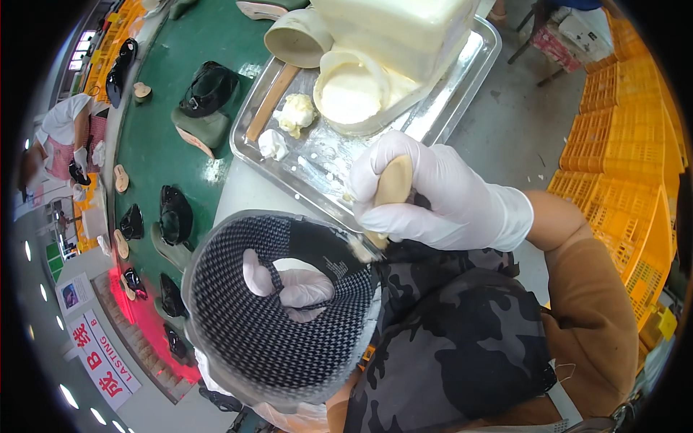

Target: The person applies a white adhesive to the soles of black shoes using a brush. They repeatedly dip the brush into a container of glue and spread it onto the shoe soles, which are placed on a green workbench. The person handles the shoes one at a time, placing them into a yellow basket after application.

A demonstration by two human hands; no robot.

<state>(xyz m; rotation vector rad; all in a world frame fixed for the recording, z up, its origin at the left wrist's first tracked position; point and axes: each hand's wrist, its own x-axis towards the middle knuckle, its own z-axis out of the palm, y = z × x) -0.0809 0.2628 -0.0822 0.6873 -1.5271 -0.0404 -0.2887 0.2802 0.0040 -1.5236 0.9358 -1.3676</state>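
My left hand [307,289], in a white glove, shows inside a shoe upper [253,346] with black-and-white patterned lining. Its fingers pinch the material at the oval opening in the middle; the rest of the hand is hidden behind the upper. In a white glove too, my right hand [455,198] is closed round the wooden handle of a brush [394,182]. The brush's pale bristles point down at the upper's right rim and appear to touch it. Just beyond stands a metal tray [493,50] with an open tub of white paste [351,97].
Also on the tray are a large cream container [404,36], a cup [297,40], a wooden stick [273,103] and white lumps [296,114]. Black shoe uppers [175,215] and lasts lie along a green conveyor [144,155]. Yellow crates [613,166] stand right; a co-worker [68,130] is far left.
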